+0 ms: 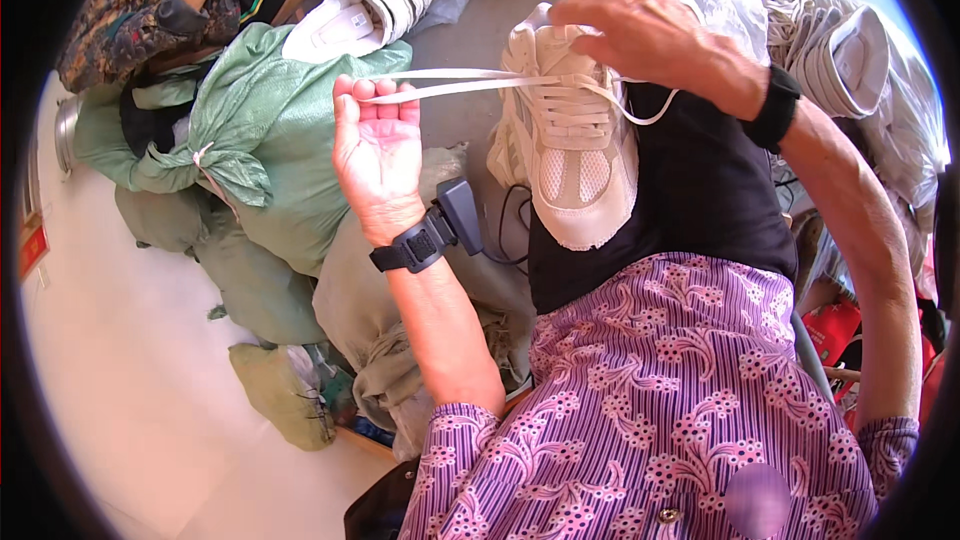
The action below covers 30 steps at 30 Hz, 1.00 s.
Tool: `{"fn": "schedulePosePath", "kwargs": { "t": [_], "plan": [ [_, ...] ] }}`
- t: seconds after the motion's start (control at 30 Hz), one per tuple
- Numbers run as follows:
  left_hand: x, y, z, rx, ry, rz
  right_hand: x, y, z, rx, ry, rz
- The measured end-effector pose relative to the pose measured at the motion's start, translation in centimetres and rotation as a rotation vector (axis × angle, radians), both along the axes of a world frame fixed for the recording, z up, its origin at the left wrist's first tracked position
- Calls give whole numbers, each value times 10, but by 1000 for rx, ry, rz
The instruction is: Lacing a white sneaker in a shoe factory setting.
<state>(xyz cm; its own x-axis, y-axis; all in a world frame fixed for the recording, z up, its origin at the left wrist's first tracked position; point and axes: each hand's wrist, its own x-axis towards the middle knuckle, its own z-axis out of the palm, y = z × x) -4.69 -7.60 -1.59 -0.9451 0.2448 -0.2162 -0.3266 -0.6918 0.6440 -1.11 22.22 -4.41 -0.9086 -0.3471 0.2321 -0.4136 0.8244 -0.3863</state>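
A cream-white sneaker [568, 140] rests toe-down on my lap over a black cloth [700, 190]. My left hand [378, 145] is raised palm-up, its fingers curled over a flat white shoelace [450, 82] pulled taut to the left from the shoe's eyelets. Over the shoe's collar, my right hand [640, 25] grips the sneaker near the top of the lacing. A loop of lace [645, 115] hangs below that hand. Both wrists wear black bands, the left one carrying a small grey device [458, 215].
Tied green woven sacks [270, 130] lie on the floor to the left. More white sneakers [380, 5] are piled at the top, and others [850, 55] at the upper right. A person in patterned clothes [150, 0] sits at the top left. Pale floor [130, 370] spreads lower left.
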Motion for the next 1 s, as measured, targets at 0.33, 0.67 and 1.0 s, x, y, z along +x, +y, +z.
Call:
{"fn": "schedulePosePath", "kwargs": {
  "t": [0.33, 0.67, 1.0],
  "plan": [
    [9, 33, 4, 168, -50, 59, -14, -19, -11, 176, 67, 126],
    [35, 44, -13, -56, -80, -101, -3, 99, -14, 371, 4, 34],
    [37, 63, -33, -352, -233, -207, 39, 246, -57, 510, -67, -141]
  ]
}}
